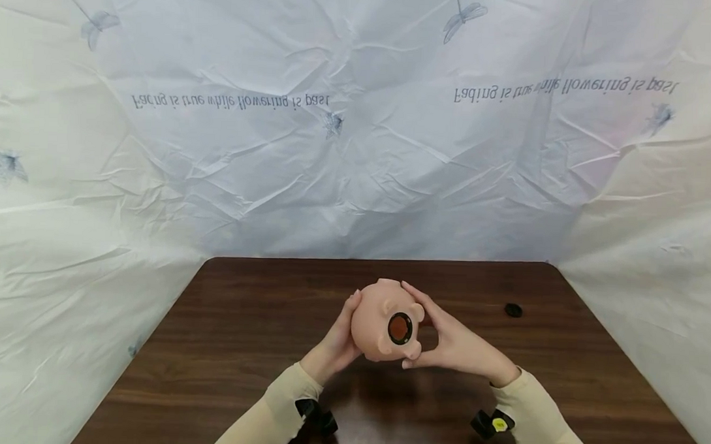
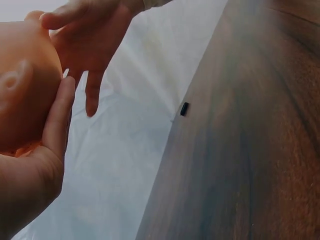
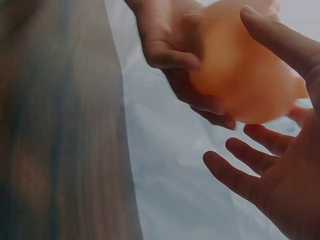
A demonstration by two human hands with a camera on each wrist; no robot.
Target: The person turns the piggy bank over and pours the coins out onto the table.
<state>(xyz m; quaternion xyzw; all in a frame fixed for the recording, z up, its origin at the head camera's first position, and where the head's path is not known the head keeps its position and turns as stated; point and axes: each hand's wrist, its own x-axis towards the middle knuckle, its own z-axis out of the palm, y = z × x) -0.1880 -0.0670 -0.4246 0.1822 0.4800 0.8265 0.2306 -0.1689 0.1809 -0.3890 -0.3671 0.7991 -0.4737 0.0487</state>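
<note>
A pink piggy bank [image 1: 366, 330] is tilted up over the table, its four-legged underside turned to the head camera. A round black-rimmed opening [image 1: 400, 328] with a reddish-brown inside sits among its stubby legs. My left hand [image 1: 336, 344] grips the body from the left side. On the other side my right hand [image 1: 463, 343] has its fingers spread, the thumb at a lower leg and the fingertips by the upper edge. The right wrist view shows those right fingers [image 3: 235, 175] extended and apart, beside the piggy bank [image 3: 245, 70].
A small black round cap [image 1: 513, 310] lies on the dark wooden table [image 1: 258, 323], toward the back right. A pale printed sheet [image 1: 357, 183] hangs behind the table and along both sides. Each wrist carries a black camera mount [image 1: 316, 416].
</note>
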